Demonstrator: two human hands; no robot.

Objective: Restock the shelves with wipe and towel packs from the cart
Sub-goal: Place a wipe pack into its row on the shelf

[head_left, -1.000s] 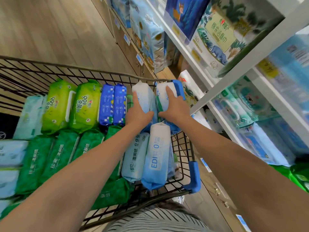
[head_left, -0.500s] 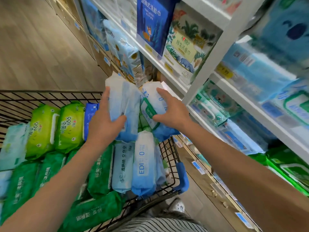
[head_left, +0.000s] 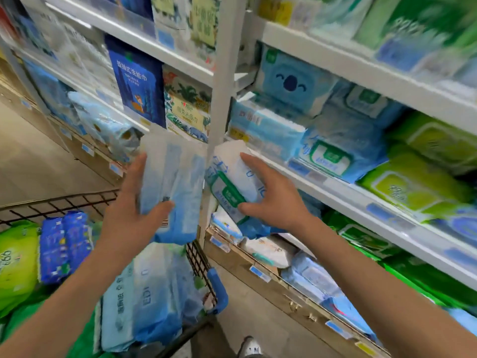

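Two wipe packs are held over the cart (head_left: 64,202), close to the shelf (head_left: 343,195) just beyond the right fingertips. The pale blue pack (head_left: 175,182) is gripped by the left hand (head_left: 129,215), thumb curled across its lower front. The white-and-green pack (head_left: 229,184) is clasped by the right hand (head_left: 268,200), fingers spread over its face. Both packs are judged light, squashy and slick in their film, best taken across the broad middle rather than by the crimped ends.
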